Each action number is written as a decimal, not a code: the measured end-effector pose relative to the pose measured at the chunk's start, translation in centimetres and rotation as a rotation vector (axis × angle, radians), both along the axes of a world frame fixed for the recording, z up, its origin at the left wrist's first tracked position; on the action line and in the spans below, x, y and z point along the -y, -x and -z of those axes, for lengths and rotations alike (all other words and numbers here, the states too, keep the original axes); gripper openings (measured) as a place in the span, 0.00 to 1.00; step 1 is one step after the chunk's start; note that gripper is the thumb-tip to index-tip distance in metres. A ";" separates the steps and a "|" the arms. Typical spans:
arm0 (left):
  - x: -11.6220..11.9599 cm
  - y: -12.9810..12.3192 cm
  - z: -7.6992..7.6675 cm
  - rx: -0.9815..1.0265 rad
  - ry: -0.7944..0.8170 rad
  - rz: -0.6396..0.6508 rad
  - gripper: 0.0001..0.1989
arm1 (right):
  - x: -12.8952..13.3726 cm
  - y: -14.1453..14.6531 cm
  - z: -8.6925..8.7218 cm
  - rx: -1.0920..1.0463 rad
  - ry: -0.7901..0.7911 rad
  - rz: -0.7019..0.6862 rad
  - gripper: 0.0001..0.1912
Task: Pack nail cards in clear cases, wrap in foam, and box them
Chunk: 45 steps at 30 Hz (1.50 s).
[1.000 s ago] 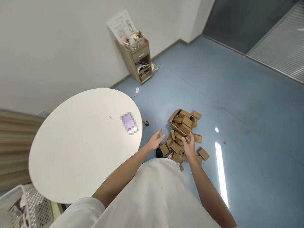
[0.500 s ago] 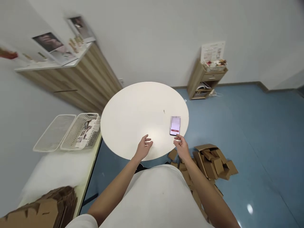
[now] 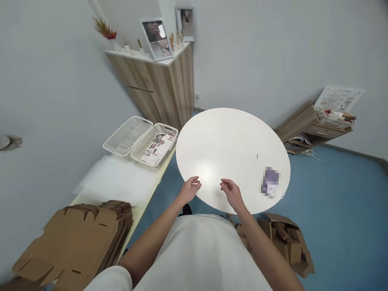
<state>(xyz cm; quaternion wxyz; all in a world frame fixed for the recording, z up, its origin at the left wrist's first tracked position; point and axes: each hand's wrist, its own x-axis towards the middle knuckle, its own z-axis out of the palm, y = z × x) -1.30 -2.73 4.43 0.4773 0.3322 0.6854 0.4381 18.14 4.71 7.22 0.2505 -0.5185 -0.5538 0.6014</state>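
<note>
Both hands hover over the near edge of a round white table, apart from each other. My left hand has its fingers slightly curled and spread, with nothing in it. Facing it, my right hand is likewise empty, thumb and fingers apart. A phone, blurred into blocks, lies on the table's right side, beyond my right hand. Behind it is a tiny dark item, too small to name.
On the left side table stand a white basket of printed cards, another white basket and stacked flat cardboard boxes. A carton of cardboard pieces sits on the floor at right. Behind are a wooden cabinet and a small shelf.
The view has turned left, so the table and phone appear further right. My right hand has moved away from the phone, nearer to my left hand.
</note>
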 end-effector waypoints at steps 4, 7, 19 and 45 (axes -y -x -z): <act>2.0 3.4 0.3 0.014 0.030 -0.081 0.20 | 0.9 4.4 0.1 0.024 0.032 -0.109 0.20; 3.1 4.9 0.4 0.018 0.050 -0.144 0.20 | 1.3 6.5 0.1 0.046 0.055 -0.192 0.20; 7.3 6.2 0.1 -0.009 0.185 -0.357 0.23 | -1.8 9.6 2.8 0.044 0.204 -0.345 0.18; 11.6 17.6 0.4 0.009 0.023 -0.488 0.21 | 2.6 21.8 0.8 0.061 0.197 -0.543 0.19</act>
